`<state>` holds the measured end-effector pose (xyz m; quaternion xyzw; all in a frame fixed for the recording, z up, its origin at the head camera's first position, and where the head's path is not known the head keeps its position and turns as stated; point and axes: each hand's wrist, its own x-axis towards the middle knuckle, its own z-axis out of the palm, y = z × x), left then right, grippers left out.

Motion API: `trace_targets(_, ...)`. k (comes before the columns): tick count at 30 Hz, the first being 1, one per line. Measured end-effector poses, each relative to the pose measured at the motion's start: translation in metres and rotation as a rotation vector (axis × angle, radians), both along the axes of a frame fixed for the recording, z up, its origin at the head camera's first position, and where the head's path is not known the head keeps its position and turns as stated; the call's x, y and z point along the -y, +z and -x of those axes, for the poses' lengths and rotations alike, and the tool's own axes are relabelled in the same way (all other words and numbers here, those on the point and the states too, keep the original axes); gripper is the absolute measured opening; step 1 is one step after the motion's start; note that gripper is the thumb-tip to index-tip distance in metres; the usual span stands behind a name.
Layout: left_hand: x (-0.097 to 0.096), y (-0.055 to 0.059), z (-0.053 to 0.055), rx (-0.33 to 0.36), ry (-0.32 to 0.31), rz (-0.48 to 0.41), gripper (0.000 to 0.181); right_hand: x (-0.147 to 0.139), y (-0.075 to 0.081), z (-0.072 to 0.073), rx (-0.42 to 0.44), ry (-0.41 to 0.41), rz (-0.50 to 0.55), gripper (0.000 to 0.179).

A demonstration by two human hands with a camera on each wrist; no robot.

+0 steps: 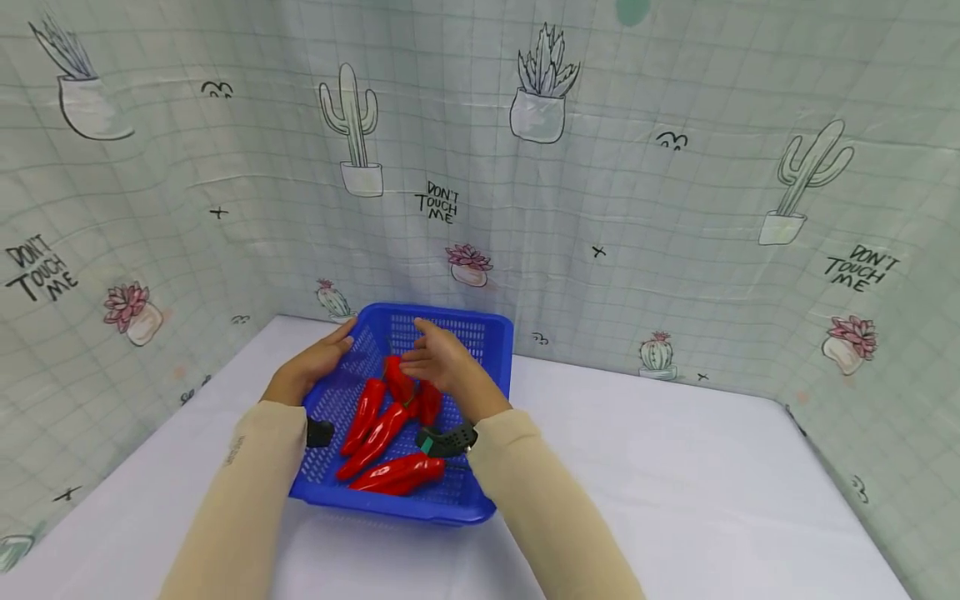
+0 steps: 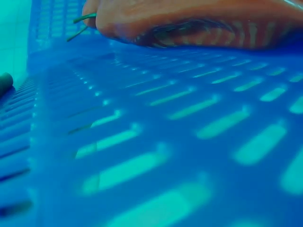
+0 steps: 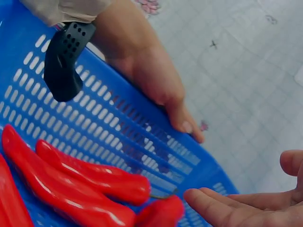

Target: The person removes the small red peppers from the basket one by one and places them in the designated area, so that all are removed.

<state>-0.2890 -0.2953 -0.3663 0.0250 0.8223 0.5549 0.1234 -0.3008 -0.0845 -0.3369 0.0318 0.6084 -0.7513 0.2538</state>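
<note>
A blue plastic basket [image 1: 390,506] with slotted walls holds several long red peppers [image 1: 378,437]. My left hand [image 1: 318,358] grips the basket's left side, its thumb along the rim and its fingers outside, showing dimly through the slots in the right wrist view. Over the far part of the basket, my right hand [image 1: 442,358] has its fingers extended with nothing held. In the right wrist view its fingertips [image 3: 194,195] are right beside a pepper's stem. The left wrist view looks along the slots at one pepper [image 2: 199,23] with a green stem.
The basket stands on a white table [image 1: 645,467], near the back. Behind it hangs a pale checked cloth [image 1: 487,208] printed with potted plants and words. Each wrist wears a black strap, the right one [image 1: 447,440] hanging over the peppers.
</note>
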Motion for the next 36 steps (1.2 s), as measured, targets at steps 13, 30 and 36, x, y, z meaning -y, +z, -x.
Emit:
trace_targets(13,-0.017,0.006,0.006,0.016,-0.015,0.015,0.056,0.024,-0.028,0.006,0.06,0.022,-0.013,0.063)
trace_targets(30,-0.015,-0.004,0.003,0.051,0.007,0.07,0.055,0.055,-0.04,0.01,0.085,0.08,-0.115,0.072)
trace_targets(36,-0.013,-0.001,0.0,0.02,0.003,0.059,0.056,0.072,-0.027,0.001,-0.052,0.227,-0.239,0.055)
